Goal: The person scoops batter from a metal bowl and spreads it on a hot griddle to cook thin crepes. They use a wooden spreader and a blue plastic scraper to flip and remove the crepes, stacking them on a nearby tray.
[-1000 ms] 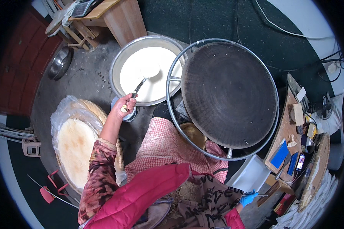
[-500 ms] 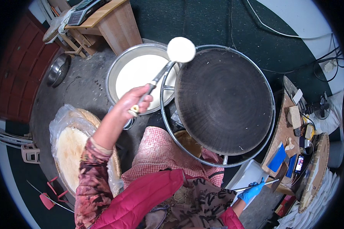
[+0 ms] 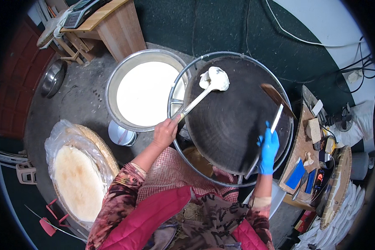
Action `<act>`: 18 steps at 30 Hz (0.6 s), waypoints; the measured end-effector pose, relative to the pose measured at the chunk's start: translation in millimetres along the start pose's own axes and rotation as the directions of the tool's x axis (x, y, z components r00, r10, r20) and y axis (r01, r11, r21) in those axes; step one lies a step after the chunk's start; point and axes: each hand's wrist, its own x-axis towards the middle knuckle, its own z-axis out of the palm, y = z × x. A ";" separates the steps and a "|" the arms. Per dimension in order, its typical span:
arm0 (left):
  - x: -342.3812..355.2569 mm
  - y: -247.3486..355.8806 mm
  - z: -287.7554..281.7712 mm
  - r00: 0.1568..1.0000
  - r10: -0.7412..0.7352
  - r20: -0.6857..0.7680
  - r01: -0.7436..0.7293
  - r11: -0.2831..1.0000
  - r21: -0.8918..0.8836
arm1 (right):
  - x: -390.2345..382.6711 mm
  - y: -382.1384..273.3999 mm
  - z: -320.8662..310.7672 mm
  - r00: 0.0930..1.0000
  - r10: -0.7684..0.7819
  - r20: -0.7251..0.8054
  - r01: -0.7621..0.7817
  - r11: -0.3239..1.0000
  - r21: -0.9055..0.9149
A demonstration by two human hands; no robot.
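My bare left hand (image 3: 166,131) grips the handle of a ladle (image 3: 198,101). The ladle's bowl, coated with white batter (image 3: 206,80), is tipped over the upper left of a round dark griddle (image 3: 233,121), and batter bulges out beside it. On the right, my right hand (image 3: 270,152) in a blue glove is closed around the pale handle of a spreader (image 3: 276,118). Its flat brown blade hovers over or rests on the griddle's right edge; I cannot tell which. To the left of the griddle stands a large metal basin (image 3: 112,87) of white batter.
A metal ring (image 3: 173,143) surrounds the griddle. At the left, pale flat rounds (image 3: 77,179) lie on a woven tray (image 3: 100,143) with plastic film. A small metal pail (image 3: 121,133) stands below the basin. A cluttered board (image 3: 298,154) is at the right, a wooden desk (image 3: 123,31) behind.
The ladle has swung right from the basin's rim to above the griddle and turned over. My right hand has come up from beside my lap to the griddle's right side with the spreader.
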 end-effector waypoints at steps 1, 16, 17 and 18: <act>2.1 -3.8 -2.9 0.999 0.038 -0.021 -0.038 0.999 0.034 | 14.8 -4.1 17.8 0.999 0.029 -0.034 -0.032 0.996 -0.089; 43.4 -2.6 -36.6 0.559 -0.029 0.828 0.671 -0.570 -0.474 | 160.8 10.4 161.4 0.985 -0.026 0.171 0.157 0.553 -0.818; 41.4 -9.3 -41.0 0.596 0.065 0.800 0.640 -0.640 -0.425 | 156.4 9.8 170.1 0.976 -0.051 0.211 0.205 0.542 -0.815; 37.7 -16.2 -45.3 0.643 0.173 0.746 0.604 -0.713 -0.355 | 151.6 7.6 178.1 0.963 -0.054 0.265 0.253 0.530 -0.809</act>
